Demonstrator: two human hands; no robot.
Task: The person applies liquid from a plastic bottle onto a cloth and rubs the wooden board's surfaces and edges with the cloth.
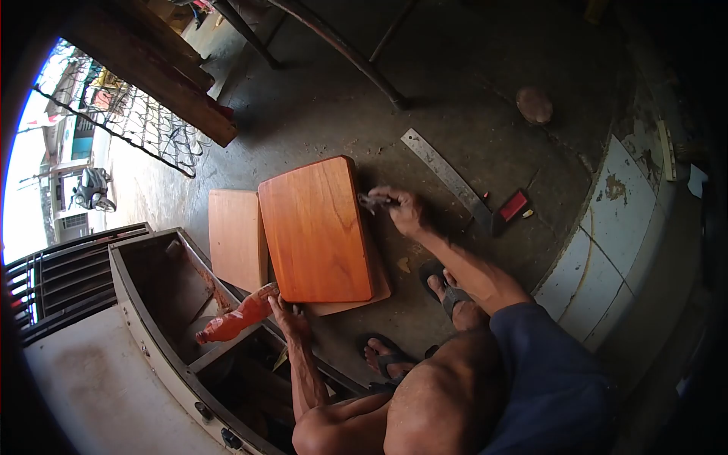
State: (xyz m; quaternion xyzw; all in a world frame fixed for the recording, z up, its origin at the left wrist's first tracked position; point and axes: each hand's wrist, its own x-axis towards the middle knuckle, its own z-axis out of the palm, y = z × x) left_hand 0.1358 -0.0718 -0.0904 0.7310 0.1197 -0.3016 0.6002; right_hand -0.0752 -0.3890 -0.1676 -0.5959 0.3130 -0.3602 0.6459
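My left hand (290, 317) is closed at the wide end of an orange-stained plastic bottle (236, 318), whose neck points left over a metal drawer box. Close beside that hand is the lower edge of a glossy orange-brown wooden board (315, 231), which lies at a slant on the floor. Beyond the board's right edge, my right hand (406, 214) pinches a small dark crumpled rag (374, 201). A paler wooden board (235, 239) lies to the left, partly covered by the glossy one. A thin brown sheet (384, 284) shows underneath.
A metal try square (451, 176) lies on the concrete floor, near a small red box (513, 205). At left stands the open metal drawer box (163, 303). Metal legs (341, 45) and a wooden beam (167, 76) rise ahead. A round stone (534, 105) and white tiles (599, 243) are at right.
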